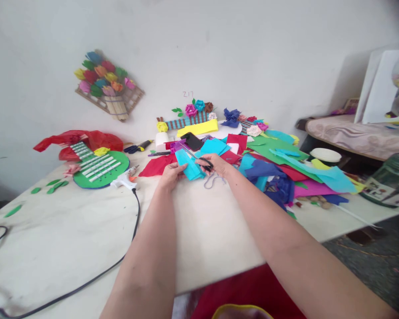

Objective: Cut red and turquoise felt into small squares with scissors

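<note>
In the head view my left hand (173,174) pinches the left edge of a folded piece of turquoise paper (192,168) above the table. My right hand (216,165) has its fingers in the dark handles of a pair of scissors (190,152). The blades point up and left across the paper; whether they are cutting into it I cannot make out. A thin greyish string (213,180) lies just below my right hand. Behind the paper are a black phone (192,141) and more turquoise sheets (215,147).
To the left lie a white glue gun (124,178) with a black cord and a green round board (96,170) with white strips. Coloured paper (279,150) is heaped at the right, near a glass jar (390,181). Paper flowers (199,106) stand along the wall.
</note>
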Action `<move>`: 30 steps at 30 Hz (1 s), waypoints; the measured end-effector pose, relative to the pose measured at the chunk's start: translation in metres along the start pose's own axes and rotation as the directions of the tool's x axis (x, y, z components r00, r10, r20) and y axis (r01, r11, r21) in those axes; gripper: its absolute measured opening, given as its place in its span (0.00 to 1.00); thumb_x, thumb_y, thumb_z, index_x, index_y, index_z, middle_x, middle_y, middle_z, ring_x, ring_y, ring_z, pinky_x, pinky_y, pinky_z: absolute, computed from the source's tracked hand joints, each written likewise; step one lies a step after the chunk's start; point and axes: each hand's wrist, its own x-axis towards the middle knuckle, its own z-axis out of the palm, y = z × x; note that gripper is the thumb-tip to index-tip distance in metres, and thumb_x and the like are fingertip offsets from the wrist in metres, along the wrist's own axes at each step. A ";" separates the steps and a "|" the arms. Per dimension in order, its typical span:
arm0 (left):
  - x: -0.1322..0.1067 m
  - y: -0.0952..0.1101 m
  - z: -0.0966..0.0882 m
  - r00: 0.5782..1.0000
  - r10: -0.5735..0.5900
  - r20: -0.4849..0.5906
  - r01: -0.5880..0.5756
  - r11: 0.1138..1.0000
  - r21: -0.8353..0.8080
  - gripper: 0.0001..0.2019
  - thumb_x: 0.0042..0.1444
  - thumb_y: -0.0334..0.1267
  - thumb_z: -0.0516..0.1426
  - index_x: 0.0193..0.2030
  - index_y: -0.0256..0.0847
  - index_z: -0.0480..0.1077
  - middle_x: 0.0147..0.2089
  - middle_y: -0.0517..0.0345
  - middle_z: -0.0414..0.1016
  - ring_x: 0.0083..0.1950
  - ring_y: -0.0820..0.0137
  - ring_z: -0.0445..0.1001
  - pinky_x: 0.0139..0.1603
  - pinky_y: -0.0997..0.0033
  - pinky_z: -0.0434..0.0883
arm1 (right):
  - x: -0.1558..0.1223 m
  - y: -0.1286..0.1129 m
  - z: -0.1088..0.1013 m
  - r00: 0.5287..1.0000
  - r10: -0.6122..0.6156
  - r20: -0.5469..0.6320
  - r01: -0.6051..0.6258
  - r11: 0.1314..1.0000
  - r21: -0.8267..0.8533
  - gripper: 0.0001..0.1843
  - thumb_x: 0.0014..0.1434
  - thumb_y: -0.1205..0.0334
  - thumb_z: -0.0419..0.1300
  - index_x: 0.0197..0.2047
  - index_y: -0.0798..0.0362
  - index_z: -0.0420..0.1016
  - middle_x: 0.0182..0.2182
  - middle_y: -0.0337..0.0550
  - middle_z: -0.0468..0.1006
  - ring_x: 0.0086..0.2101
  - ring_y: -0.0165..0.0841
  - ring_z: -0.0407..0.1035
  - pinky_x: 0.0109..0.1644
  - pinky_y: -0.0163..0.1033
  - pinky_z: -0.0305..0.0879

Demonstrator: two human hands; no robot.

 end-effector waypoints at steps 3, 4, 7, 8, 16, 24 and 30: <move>0.000 0.001 0.002 0.998 0.019 -0.062 -0.021 1.000 -0.020 0.16 0.31 0.36 0.69 0.26 0.35 0.68 0.26 0.54 0.75 0.25 0.69 0.73 0.27 0.69 0.72 | -0.001 -0.001 0.000 1.000 -0.001 0.005 0.001 1.000 -0.008 0.18 0.46 0.51 0.64 0.23 0.58 0.67 0.15 0.34 0.68 0.12 0.21 0.58 0.14 0.28 0.53; 0.000 0.001 0.002 0.996 0.023 -0.085 -0.025 0.999 -0.020 0.17 0.31 0.35 0.69 0.28 0.34 0.68 0.26 0.55 0.75 0.25 0.69 0.73 0.27 0.69 0.72 | -0.001 -0.001 0.000 1.000 0.001 0.007 -0.001 1.000 -0.009 0.18 0.46 0.51 0.64 0.23 0.58 0.67 0.15 0.34 0.68 0.12 0.21 0.58 0.14 0.28 0.53; 0.002 0.000 0.003 0.989 0.032 -0.142 -0.032 0.999 0.002 0.29 0.32 0.34 0.68 0.45 0.34 0.67 0.27 0.55 0.75 0.26 0.68 0.73 0.28 0.67 0.72 | -0.001 0.000 -0.002 1.000 0.005 0.023 -0.005 1.000 -0.006 0.17 0.47 0.52 0.63 0.23 0.57 0.66 0.15 0.33 0.68 0.12 0.21 0.58 0.14 0.27 0.51; 0.002 -0.001 0.003 0.987 0.043 -0.154 -0.041 0.999 0.015 0.36 0.33 0.34 0.68 0.53 0.35 0.63 0.27 0.56 0.74 0.26 0.67 0.73 0.28 0.67 0.72 | -0.001 0.000 -0.002 0.999 0.005 0.031 -0.005 1.000 -0.006 0.17 0.47 0.52 0.63 0.23 0.58 0.66 0.15 0.33 0.68 0.12 0.20 0.58 0.13 0.27 0.50; 0.001 0.000 0.000 0.979 0.158 -0.127 -0.148 0.985 0.083 0.45 0.38 0.36 0.66 0.64 0.45 0.51 0.24 0.63 0.72 0.22 0.71 0.71 0.25 0.72 0.69 | 0.003 0.005 -0.003 0.998 0.035 0.052 -0.034 0.999 -0.020 0.19 0.48 0.49 0.63 0.27 0.59 0.69 0.16 0.36 0.69 0.12 0.21 0.59 0.12 0.27 0.47; 0.004 -0.002 -0.003 0.990 0.105 -0.096 -0.114 0.989 -0.094 0.35 0.37 0.31 0.64 0.57 0.42 0.64 0.33 0.57 0.77 0.30 0.69 0.75 0.33 0.69 0.72 | 0.000 0.001 -0.002 0.991 0.060 0.118 -0.068 0.995 0.067 0.19 0.48 0.50 0.63 0.30 0.59 0.69 0.16 0.36 0.70 0.13 0.21 0.58 0.12 0.28 0.51; 0.002 0.000 -0.001 0.989 0.136 -0.061 -0.143 0.982 -0.124 0.38 0.39 0.28 0.62 0.61 0.48 0.61 0.33 0.59 0.78 0.29 0.71 0.75 0.35 0.70 0.72 | -0.001 0.002 -0.005 0.981 0.072 0.183 -0.094 0.989 0.117 0.19 0.49 0.49 0.61 0.33 0.60 0.70 0.18 0.37 0.71 0.14 0.23 0.60 0.14 0.29 0.54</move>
